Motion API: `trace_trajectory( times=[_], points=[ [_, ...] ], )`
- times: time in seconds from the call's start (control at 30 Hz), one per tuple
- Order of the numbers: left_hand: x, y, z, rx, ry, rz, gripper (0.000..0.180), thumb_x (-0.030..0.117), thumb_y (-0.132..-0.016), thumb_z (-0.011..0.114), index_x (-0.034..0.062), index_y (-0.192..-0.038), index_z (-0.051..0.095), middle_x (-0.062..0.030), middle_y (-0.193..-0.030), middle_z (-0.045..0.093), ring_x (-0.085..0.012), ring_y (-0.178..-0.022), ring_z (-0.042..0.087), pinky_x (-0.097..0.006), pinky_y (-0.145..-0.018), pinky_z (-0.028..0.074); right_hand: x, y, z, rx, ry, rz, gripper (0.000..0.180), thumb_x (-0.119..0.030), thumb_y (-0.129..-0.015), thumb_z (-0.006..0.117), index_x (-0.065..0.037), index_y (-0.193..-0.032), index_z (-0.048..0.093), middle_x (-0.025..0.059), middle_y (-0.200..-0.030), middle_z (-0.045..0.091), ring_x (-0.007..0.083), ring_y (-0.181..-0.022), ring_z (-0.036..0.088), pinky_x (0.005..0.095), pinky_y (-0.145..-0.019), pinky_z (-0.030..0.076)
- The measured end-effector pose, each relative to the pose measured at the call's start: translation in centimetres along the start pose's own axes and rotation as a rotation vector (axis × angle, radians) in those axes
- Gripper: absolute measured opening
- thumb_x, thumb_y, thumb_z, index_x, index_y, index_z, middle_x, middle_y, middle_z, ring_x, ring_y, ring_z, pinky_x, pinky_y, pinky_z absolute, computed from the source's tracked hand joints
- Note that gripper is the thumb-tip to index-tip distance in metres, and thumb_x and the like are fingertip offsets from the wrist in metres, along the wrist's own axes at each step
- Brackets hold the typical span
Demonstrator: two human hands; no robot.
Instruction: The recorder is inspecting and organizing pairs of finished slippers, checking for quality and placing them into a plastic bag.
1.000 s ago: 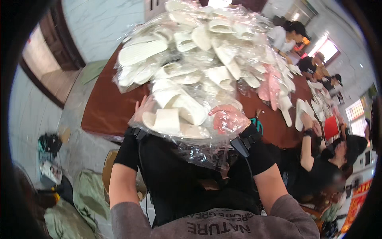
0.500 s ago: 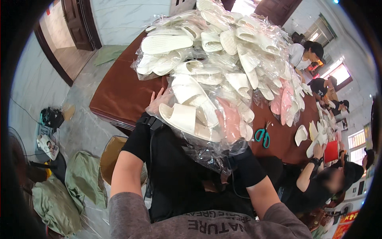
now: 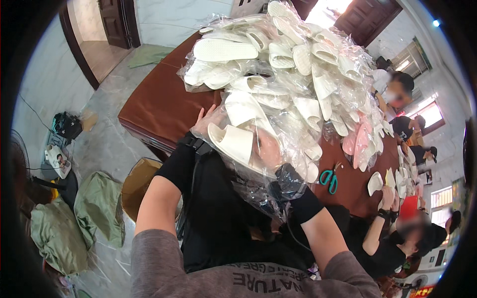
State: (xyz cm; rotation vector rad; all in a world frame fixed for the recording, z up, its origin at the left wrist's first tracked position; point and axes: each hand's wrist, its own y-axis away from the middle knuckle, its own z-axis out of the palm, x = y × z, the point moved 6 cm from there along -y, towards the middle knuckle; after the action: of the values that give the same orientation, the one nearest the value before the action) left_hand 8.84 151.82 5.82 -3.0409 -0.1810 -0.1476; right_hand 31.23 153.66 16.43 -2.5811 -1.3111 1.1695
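We see the right hand (image 3: 268, 150) now deeper inside the clear bag (image 3: 254, 191), beside the white slippers (image 3: 238, 142); the left hand (image 3: 206, 123) touches the bag; neither grip can we tell.

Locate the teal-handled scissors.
In the head view, the scissors lie on the brown table, right of the person's right hand, below and left of the pink slippers.

Two white wide-strapped slippers (image 3: 237, 142) lie slanted, overlapping, in a crinkled clear bag (image 3: 256, 192) at the brown table's (image 3: 154, 102) near edge.
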Motion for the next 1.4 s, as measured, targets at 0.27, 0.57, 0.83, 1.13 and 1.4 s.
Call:
trace_trajectory(
  times=[0.27, 0.57, 0.83, 1.13, 1.4],
  points=[
    [-0.7, -0.2, 2.7, 0.154, -0.112, 0.077, 0.061, 0.051, -0.096, 0.040, 0.0308, -0.153, 0.029, 0.0050, -0.162, 0.024, -0.0168, -0.149, 0.018, -0.050, -0.118, 0.013, -1.1, -2.0, 5.9, -0.136, -1.423, 0.641, 0.030, -0.020, -0.098, 0.051, 0.002, -0.112, 0.065, 0.0081, -0.093, 0.070, 0.0159, -0.080, 0.066, 0.0285, -0.075, 0.054],
    [0.2, 0.1, -0.6, -0.040, 0.047, 0.048, 0.058, 0.043, -0.097, 0.043, 0.0309, -0.152, 0.029, 0.0058, -0.162, 0.021, -0.0226, -0.150, 0.017, -0.056, -0.118, 0.011, -1.7, 1.5, -1.5, -0.192, -0.222, 0.074, 0.027, -0.005, -0.087, 0.057, -0.004, -0.111, 0.069, 0.0097, -0.095, 0.071, 0.0246, -0.088, 0.068, 0.0323, -0.081, 0.052],
    [0.4, 0.2, -1.7, -0.086, 0.141, 0.032, 0.069, 0.052, -0.093, 0.054, 0.0332, -0.153, 0.026, 0.0062, -0.162, 0.019, -0.0231, -0.150, 0.014, -0.057, -0.118, 0.010, -2.0, 6.1, -5.5, 0.105, 0.319, 0.102, 0.065, -0.011, -0.075, 0.071, -0.006, -0.136, 0.048, 0.0210, -0.139, 0.046, 0.0406, -0.128, 0.043, 0.0446, -0.106, 0.037],
    [0.3, 0.2, -1.8, -0.117, 0.183, 0.035, 0.070, 0.053, -0.092, 0.054, 0.0326, -0.154, 0.026, 0.0055, -0.162, 0.018, -0.0232, -0.150, 0.013, -0.057, -0.119, 0.009, -0.2, 5.0, -4.8, -0.047, 0.014, 0.405, 0.061, -0.012, -0.081, 0.072, -0.001, -0.135, 0.045, 0.0240, -0.129, 0.052, 0.0393, -0.121, 0.052, 0.0412, -0.103, 0.043],
    [0.5, 0.4, -2.0, -0.102, 0.197, 0.028, 0.069, 0.053, -0.092, 0.054, 0.0313, -0.153, 0.028, 0.0046, -0.162, 0.019, -0.0236, -0.151, 0.012, -0.056, -0.119, 0.007, 2.0, 9.4, -6.7, -0.068, -0.117, 0.321, 0.065, -0.008, -0.083, 0.073, -0.001, -0.140, 0.044, 0.0110, -0.125, 0.056, 0.0174, -0.117, 0.054, 0.0321, -0.095, 0.048]
  ],
)
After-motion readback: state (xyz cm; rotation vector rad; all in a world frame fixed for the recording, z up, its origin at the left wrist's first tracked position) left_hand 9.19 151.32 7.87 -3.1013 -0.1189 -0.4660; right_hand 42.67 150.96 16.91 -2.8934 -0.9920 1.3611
